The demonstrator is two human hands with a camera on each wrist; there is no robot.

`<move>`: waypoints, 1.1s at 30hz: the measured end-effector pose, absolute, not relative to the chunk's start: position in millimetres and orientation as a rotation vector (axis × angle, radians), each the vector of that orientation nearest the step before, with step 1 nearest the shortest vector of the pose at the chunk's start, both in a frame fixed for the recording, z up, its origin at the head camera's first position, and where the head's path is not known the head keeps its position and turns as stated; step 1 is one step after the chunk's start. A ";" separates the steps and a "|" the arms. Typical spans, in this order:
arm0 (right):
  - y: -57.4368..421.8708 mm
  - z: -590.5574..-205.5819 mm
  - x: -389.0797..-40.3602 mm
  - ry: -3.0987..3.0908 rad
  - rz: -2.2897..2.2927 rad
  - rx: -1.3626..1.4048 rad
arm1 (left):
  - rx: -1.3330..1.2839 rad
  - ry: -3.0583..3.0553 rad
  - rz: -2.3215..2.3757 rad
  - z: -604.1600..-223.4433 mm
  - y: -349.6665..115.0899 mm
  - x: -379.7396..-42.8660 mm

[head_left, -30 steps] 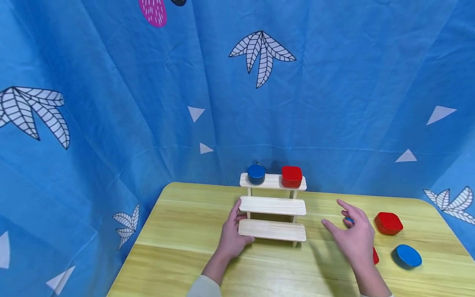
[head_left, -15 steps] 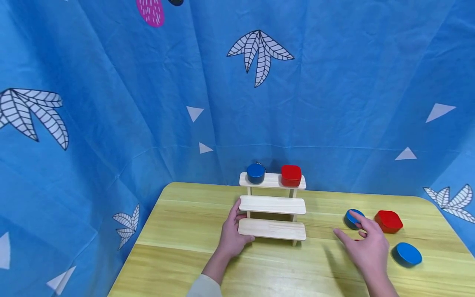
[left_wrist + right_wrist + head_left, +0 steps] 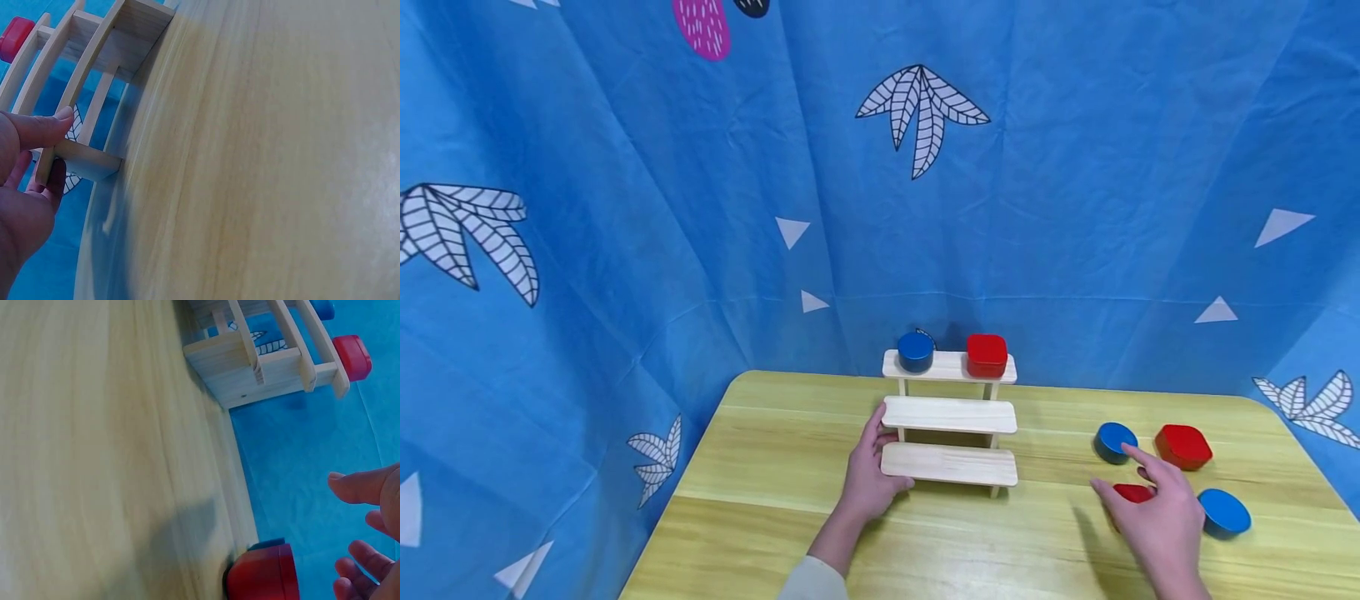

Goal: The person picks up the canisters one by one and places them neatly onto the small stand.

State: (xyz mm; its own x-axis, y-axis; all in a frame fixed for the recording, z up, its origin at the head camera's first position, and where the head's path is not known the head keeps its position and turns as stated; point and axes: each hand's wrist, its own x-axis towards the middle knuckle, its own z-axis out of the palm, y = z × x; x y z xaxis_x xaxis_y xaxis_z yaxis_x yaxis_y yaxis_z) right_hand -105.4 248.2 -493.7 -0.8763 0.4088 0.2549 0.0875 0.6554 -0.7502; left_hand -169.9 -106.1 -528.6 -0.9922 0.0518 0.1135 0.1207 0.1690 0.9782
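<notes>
A patterned blue cloth (image 3: 1075,183) hangs along the far and left sides of your wooden table (image 3: 775,475). The three-tier wooden rack (image 3: 950,414) stands at the table's far middle. Your right hand (image 3: 1167,510), thumb and fingers parted, holds nothing above the near red box (image 3: 1135,493), on the right. Your left hand (image 3: 868,482) grips the rack's left end at the lowest shelf (image 3: 949,463). The far red box (image 3: 1183,446) lies right of the far blue round box (image 3: 1115,440); the upper red box (image 3: 987,356) and upper blue round box (image 3: 916,352) occupy the top shelf (image 3: 951,366), right and left respectively.
</notes>
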 end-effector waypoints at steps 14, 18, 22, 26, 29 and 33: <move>260.9 -502.1 -97.5 -2.608 1.023 -0.491 | -0.170 -2.357 -1.981 -527.6 -105.3 -168.7; 263.8 -502.8 -97.6 -2.688 1.000 -0.541 | -0.192 -2.364 -1.954 -526.7 -106.0 -168.5; 265.6 -506.1 -96.0 -2.718 0.970 -0.554 | -0.189 -2.367 -1.951 -527.2 -106.3 -168.5; 267.4 -509.8 -94.0 -2.732 0.968 -0.561 | -0.182 -2.362 -1.962 -528.2 -106.0 -168.4; 268.1 -511.9 -94.2 -2.748 0.969 -0.572 | -0.172 -2.355 -1.976 -529.6 -105.7 -169.1; 268.5 -513.9 -95.2 -2.758 0.977 -0.589 | -0.154 -2.360 -1.984 -528.0 -104.6 -170.3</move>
